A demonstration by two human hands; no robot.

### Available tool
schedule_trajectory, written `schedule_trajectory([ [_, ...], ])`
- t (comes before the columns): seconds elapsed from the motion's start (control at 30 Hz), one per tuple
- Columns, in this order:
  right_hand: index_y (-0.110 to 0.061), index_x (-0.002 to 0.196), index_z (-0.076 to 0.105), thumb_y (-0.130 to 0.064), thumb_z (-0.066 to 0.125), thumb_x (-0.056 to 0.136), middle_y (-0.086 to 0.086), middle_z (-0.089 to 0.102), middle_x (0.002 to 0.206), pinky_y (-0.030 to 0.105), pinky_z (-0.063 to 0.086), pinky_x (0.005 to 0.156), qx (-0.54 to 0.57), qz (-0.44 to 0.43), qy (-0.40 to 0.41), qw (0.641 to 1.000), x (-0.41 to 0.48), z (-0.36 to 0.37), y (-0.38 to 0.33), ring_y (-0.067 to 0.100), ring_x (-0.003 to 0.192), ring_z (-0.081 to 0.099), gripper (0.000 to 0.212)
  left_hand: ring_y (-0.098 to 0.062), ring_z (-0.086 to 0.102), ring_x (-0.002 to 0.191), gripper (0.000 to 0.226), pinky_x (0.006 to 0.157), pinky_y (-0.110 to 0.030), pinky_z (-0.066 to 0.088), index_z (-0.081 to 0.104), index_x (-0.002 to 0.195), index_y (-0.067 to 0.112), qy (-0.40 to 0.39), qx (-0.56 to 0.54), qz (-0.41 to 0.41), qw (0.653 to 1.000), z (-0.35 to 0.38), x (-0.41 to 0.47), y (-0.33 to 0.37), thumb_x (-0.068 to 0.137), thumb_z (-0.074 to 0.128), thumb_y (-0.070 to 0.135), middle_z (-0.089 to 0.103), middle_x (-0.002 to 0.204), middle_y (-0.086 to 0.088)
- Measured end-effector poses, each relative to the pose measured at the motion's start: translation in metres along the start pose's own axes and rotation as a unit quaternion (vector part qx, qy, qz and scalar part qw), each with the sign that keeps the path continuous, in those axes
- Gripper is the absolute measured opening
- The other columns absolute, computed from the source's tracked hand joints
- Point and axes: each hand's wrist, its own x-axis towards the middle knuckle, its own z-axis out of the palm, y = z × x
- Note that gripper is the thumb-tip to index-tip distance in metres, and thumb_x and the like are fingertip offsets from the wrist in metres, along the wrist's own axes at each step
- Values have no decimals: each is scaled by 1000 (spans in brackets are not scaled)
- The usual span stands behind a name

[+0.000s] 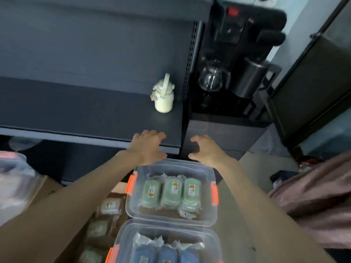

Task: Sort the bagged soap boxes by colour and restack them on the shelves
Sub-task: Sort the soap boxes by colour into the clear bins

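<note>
A clear plastic bin [171, 219] with orange clips holds three green bagged soap boxes [171, 192] side by side. A second clear bin [123, 236] nearer to me holds blue bagged soap boxes [165, 256]. Beige and pale bagged soap boxes [110, 205] lie loose on the floor to the left of the bins. My left hand [147, 147] and my right hand [204, 149] hover just beyond the far rim of the green bin, fingers loosely curled, holding nothing. The dark shelf [85, 111] lies just beyond both hands.
A cream jar with a handle [163, 95] stands on the shelf near its right end. Right of the shelf stands a black coffee machine [237, 54] with a glass carafe. Cardboard [43, 188] and a bagged bundle [13, 179] sit at left, pink fabric [319, 198] at right.
</note>
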Motion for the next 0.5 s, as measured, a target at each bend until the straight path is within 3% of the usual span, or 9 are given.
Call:
schedule_trajectory([
  [0.27,-14,140,41,-21,65,88,13,38,137,45,41,101,-89,-124,134,979,-89,-136,-156,33,123,45,57,-26,39,128,60,102,-39,28,34,140,23,187,67,-2,980,-198,-105,-20,89,55,46,44,138,-4],
  [0.5,-17,142,39,-27,63,91,7,36,144,46,41,102,-137,-197,243,940,-178,-187,-292,29,128,41,57,-25,41,125,61,101,-39,31,33,142,25,304,108,-8,946,-317,-225,-66,89,54,47,47,135,-2],
])
